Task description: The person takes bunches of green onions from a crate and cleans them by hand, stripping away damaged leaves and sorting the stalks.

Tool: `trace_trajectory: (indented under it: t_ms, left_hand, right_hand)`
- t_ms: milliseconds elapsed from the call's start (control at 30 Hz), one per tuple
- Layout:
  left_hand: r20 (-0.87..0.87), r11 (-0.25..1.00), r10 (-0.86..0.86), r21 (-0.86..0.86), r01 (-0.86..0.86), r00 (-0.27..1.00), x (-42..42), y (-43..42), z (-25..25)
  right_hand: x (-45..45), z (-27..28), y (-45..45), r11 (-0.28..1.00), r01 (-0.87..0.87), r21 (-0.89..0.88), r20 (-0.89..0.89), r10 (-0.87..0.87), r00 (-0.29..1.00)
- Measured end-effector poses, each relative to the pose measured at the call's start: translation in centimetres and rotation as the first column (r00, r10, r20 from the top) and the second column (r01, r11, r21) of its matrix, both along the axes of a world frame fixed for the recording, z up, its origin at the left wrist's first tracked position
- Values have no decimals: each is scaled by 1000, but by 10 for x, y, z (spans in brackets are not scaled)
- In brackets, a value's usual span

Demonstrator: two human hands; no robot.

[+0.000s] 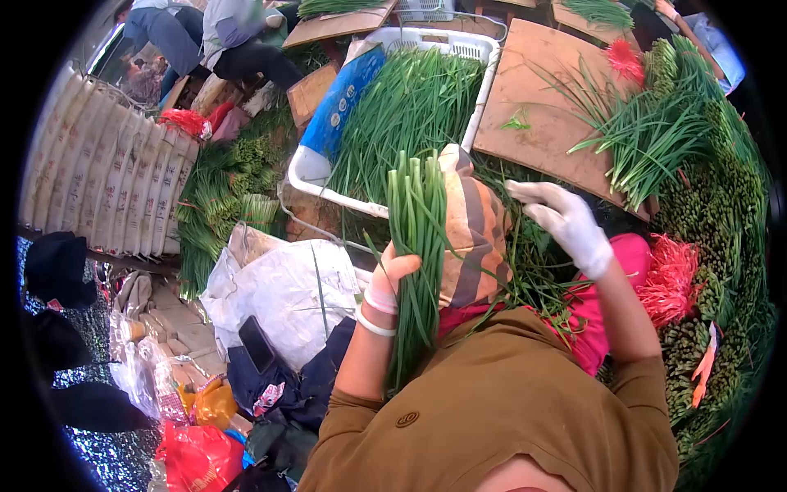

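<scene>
Green stalk bundle [416,217], long axis running twelve to six o'clock, is gripped by the left hand [395,271], curled around its nine-o'clock side, while the farther, white-gloved right hand [566,223], fingers loosely extended, seemingly empty from here, lies toward three o'clock.

Shows as one bunch of long green stalks [418,213], grasped in the left hand [395,272] with the thumb against one side. Points pale, thick, blunt ends away from the body, a little uneven along the top. Darkens lower down into flat, narrow leaves, trailing between the forearm and the brown shirt [508,385]. Overlaps the edge of the striped cloth [475,238]. Seems to touch the shirt at the tips, hard to be certain from above.
</scene>
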State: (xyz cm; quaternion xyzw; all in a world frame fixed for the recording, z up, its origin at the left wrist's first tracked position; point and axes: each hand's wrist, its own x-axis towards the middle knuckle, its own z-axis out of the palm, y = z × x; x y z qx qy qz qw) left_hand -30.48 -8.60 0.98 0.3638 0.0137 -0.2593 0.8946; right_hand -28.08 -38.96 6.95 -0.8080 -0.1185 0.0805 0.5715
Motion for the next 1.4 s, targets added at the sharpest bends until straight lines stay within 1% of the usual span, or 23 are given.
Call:
trace_trajectory:
  t_ms: [33, 100, 167, 200, 300, 333, 367, 433, 467, 500, 567, 633, 700, 833, 933, 1033, 1100, 1167, 1200, 1267, 1300, 1333, 1400]
  left_hand:
    - [10, 1000, -28, -13, 28, 1000, -1, -3, 3]
    - [3, 998, -59, -10, 59, 998, -4, -8, 8]
    - [42, 995, -94, -37, 96, 995, -4, -14, 8]
    - [52, 996, -69, -49, 72, 996, -5, -18, 9]
    - [227, 973, -42, 230, -12, 973, 2, -32, 17]
    - [254, 937, 7, 337, -96, 967, -1, -40, 8]
    - [360, 774, -75, 609, -173, 930, -4, -46, 4]
    - [586, 478, -279, 772, -419, 761, -9, -61, 22]
    - [570, 398, -330, 807, -437, 752, -12, -67, 27]
    - [568, 353, -384, 819, -452, 728, -10, -73, 24]
    - [622, 348, -493, 782, -517, 608, -9, -84, 28]
    - [581, 306, -573, 806, -507, 578, -6, -92, 36]
    - [527, 330, -614, 848, -414, 588, -1, -99, 49]
    - [592, 427, -671, 801, -419, 447, 20, -109, 49]
    - [604, 470, -714, 788, -397, 353, 30, -114, 47]
    - [463, 472, -758, 876, -102, 459, 49, -110, 65]
    - [653, 571, -708, 754, -325, 270, 74, -105, 48]
    - [682, 567, -637, 730, -382, 359, 98, -110, 70]
    - [688, 618, -561, 718, -320, 460, 107, -120, 75]
    - [822, 716, -453, 566, -409, 344, 132, -144, 91]
    - [907, 759, -410, 401, -514, 102, 143, -160, 102]
    - [941, 790, -338, 298, -537, 25, 144, -176, 111]
    - [674, 644, -724, 587, -490, -145, 151, -201, 107]
  right_hand:
    - [10, -5, 13, 982, -23, 185, -139, 49, 989]
    - [23, -25, 32, 955, -72, 287, -229, 141, 963]
    - [20, -54, 53, 832, -30, 554, -266, 211, 941]
    - [18, -60, 60, 801, -14, 599, -271, 220, 937]
    - [12, -49, 76, 687, -38, 725, -218, 282, 934]
    - [8, -47, 82, 714, -2, 701, -254, 251, 934]
    - [4, -45, 86, 738, 35, 674, -288, 219, 932]
    - [2, -44, 86, 730, 114, 674, -294, 124, 948]
    - [5, -49, 86, 708, 175, 684, -312, 68, 948]
    - [7, -49, 86, 681, 236, 693, -334, 13, 943]
    - [15, -40, 76, 610, 242, 755, -326, 29, 945]
    - [24, -29, 56, 606, 211, 767, -334, 96, 938]
    - [25, -21, 37, 602, 220, 767, -352, 110, 929]
    - [21, -11, 21, 443, 295, 847, -337, 18, 941]
    - [23, -29, -1, 503, 296, 812, -367, 47, 929]
    - [19, -40, -9, 457, 326, 828, -388, 47, 920]
    - [17, -42, -11, 510, 293, 809, -356, 27, 934]
    - [16, -35, -13, 525, 260, 810, -331, 43, 943]
    - [15, -31, -15, 535, 259, 804, -342, 61, 938]
    - [14, -29, -13, 520, 237, 820, -320, 74, 945]
    - [15, -28, -12, 515, 224, 827, -308, 82, 948]
    - [14, -25, -12, 506, 217, 835, -302, 91, 949]
    - [20, -37, -14, 582, 238, 778, -324, 48, 945]
